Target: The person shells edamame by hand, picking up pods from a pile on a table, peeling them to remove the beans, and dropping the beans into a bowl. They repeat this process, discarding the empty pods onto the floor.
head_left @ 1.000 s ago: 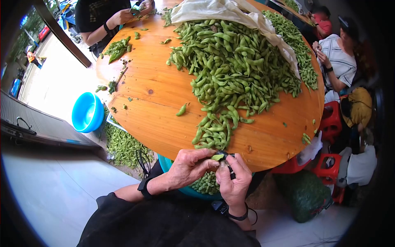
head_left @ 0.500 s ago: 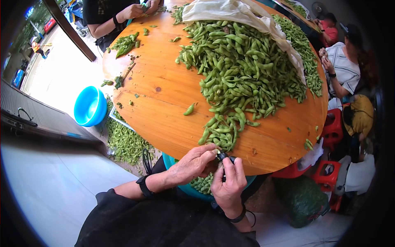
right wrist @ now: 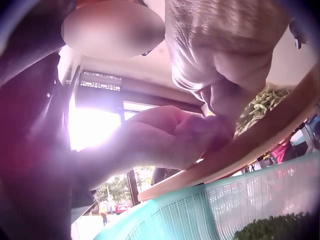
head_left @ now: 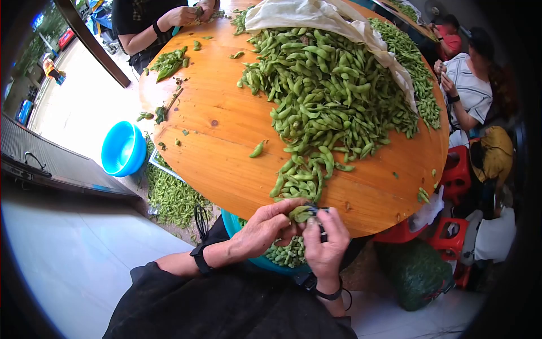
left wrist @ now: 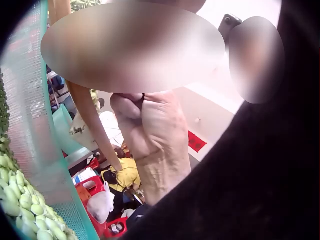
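Centrally, a green bean pod (head_left: 299, 214) lies between the two hands, raised just off the near edge of the round wooden table (head_left: 217, 164) and above a teal basket (head_left: 230, 223). The left hand (head_left: 262, 227) pinches one end between thumb and curled fingers; the right hand (head_left: 327, 244) has its thumb and forefinger bent together on the other end, with something dark (head_left: 322, 228) among the fingers, too small to identify. How far apart the fingertips stand cannot be told from the wrist views, where they are hidden. Such a pod is probably light, firm yet flexible, perhaps slightly slippery if damp; its skin should split before the beans bruise, so a light pinch near the ends, leaving the seam free, seems the best hold. Shelled beans (head_left: 287, 253) lie in the basket below. Beyond the hands a small cluster of pods (head_left: 299, 179) trails from the large heap (head_left: 339, 93), which is partly covered by pale cloth (head_left: 316, 16); a single pod (head_left: 258, 148) lies apart. The table edge, close beside the fingers, limits forward movement, and the forearms partly screen the basket.
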The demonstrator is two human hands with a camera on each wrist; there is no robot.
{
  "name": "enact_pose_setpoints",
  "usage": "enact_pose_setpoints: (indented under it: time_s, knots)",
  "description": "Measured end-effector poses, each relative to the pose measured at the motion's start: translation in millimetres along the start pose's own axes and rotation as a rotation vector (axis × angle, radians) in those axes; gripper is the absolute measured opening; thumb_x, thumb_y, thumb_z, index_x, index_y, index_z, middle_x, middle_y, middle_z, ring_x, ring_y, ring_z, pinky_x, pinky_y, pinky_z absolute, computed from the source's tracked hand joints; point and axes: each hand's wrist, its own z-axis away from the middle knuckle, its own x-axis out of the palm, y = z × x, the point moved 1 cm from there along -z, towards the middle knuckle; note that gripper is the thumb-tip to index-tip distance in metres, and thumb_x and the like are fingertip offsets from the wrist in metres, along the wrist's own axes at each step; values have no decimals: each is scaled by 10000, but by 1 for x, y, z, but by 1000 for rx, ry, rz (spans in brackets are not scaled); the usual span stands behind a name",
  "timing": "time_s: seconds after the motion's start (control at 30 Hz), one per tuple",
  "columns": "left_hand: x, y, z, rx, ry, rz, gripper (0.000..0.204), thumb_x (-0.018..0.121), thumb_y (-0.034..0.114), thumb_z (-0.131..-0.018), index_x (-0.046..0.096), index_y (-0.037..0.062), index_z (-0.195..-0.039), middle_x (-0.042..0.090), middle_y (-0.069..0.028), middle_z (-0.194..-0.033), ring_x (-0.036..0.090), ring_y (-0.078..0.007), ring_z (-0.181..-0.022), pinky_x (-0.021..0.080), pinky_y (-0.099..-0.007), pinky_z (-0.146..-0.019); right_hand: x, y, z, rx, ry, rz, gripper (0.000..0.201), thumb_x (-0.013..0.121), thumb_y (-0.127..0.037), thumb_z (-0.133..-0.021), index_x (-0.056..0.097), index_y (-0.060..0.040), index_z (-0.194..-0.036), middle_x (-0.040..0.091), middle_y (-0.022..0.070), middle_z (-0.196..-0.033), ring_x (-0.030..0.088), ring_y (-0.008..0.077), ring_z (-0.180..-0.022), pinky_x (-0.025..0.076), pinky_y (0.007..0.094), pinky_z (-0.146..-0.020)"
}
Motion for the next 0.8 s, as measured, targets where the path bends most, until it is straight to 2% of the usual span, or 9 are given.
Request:
enact_pose_setpoints:
  time_s: [0.1,0.17,0.27,0.43,0.53,0.63,0.67,0.77,0.8]
  knots:
    - [-3,1,12,16,-259,-295,574,373,-41,-884,390,34,-1453,590,-45,-970,480,-100,-677,451,-241,-628,-44,11,13,315,103,-402,152,563,24,-907,584,91,-1042,555,30,-836,464,48,-523,360,220,-430]
    - [-14,2,18,161,-578,-799,525,471,-32,-931,417,48,-1446,624,-130,-1131,645,-218,-911,513,-334,-815,-101,10,22,427,131,-343,90,589,68,-838,597,90,-925,547,72,-794,500,67,-525,359,237,-416]
    - [-16,0,21,393,-764,-1087,393,569,-16,-908,552,25,-1298,662,-165,-1097,674,-283,-987,528,-365,-831,-189,20,50,433,-243,223,166,565,55,-845,627,91,-995,575,101,-728,499,101,-494,381,271,-441]
    - [-25,37,2,765,391,-1358,179,755,64,-798,638,19,-926,597,-112,-779,634,-279,-658,514,-391,-615,-197,25,64,645,-169,575,201,567,44,-849,638,90,-1031,584,93,-679,500,102,-496,384,285,-462]
    - [-29,33,-9,749,472,-1474,162,712,88,-818,621,44,-945,590,-117,-847,640,-319,-758,523,-419,-644,-154,23,34,485,-96,478,217,572,45,-827,642,66,-1031,628,187,-795,635,320,-684,485,367,-611]
    - [-28,29,-14,806,520,-1517,138,703,72,-815,634,45,-931,593,-110,-877,643,-305,-787,522,-418,-659,-92,4,0,261,-140,298,206,601,39,-842,662,46,-1039,657,168,-839,668,282,-713,513,338,-646]
    - [-33,30,-15,819,517,-1440,136,700,50,-814,650,36,-940,603,-110,-874,632,-278,-731,513,-386,-635,-74,-1,-8,232,-158,204,202,590,56,-842,655,72,-1032,668,128,-810,623,158,-642,488,280,-586]
    - [-32,40,-6,803,491,-1245,146,681,5,-828,680,26,-973,618,-49,-779,570,-147,-582,455,-297,-545,-27,-11,-27,147,-169,40,206,606,51,-836,655,67,-1036,627,151,-790,643,267,-671,502,328,-622]
    - [-28,43,-2,583,373,-1032,123,678,20,-862,681,23,-985,619,-17,-764,533,-94,-574,448,-270,-541,-16,-8,-30,174,-198,-32,202,607,45,-849,650,73,-1045,610,130,-789,617,230,-638,488,313,-595]
